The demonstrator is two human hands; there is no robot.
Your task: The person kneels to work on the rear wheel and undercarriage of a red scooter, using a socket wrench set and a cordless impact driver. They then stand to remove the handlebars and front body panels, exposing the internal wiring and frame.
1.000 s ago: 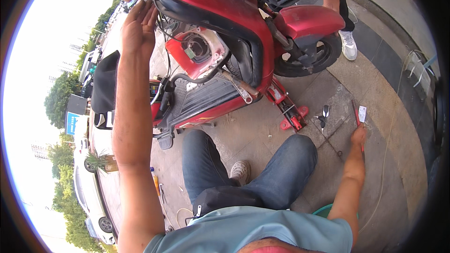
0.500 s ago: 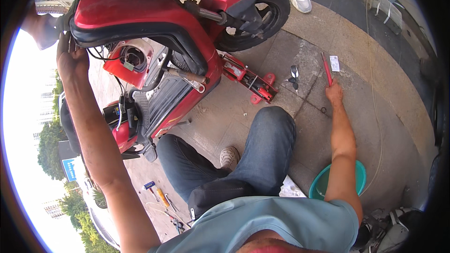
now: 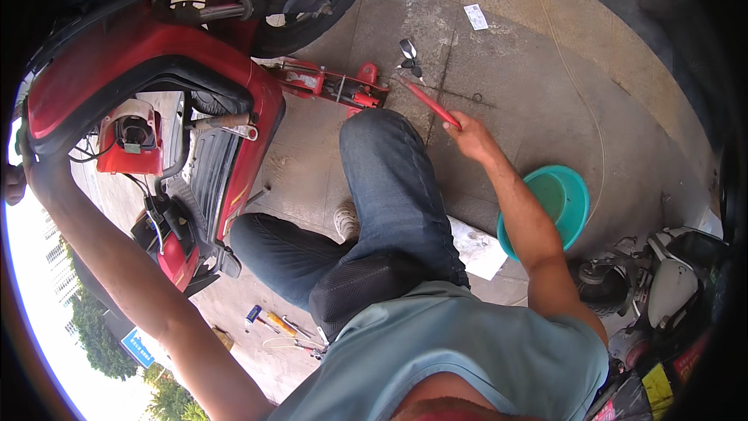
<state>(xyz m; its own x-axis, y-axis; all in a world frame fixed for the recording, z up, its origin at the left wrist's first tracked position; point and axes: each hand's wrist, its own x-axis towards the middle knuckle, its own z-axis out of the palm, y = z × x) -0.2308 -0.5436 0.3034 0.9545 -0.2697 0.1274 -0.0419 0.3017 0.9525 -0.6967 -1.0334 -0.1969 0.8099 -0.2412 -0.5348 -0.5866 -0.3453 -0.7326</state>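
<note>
My right hand is closed round one end of a red jack handle, a straight bar. Its far end points toward the red floor jack, a little apart from it. The jack lies low beside the front wheel of a red scooter. Far left, my left hand grips the edge of the scooter's body; the dark rim partly hides its fingers. Inside the scooter's frame shows a loose red housing with wires. A small black and silver piece lies on the paving just beyond the handle's tip.
A teal basin stands right of my knee, partly behind my right arm. A hammer and other hand tools lie at lower left. A printed card lies on the paving; a second scooter stands at lower right.
My right hand has swung the jack handle leftward, from beside the card to near the jack. The whole view has shifted, with the scooter now farther left. My left hand stays on the scooter.
</note>
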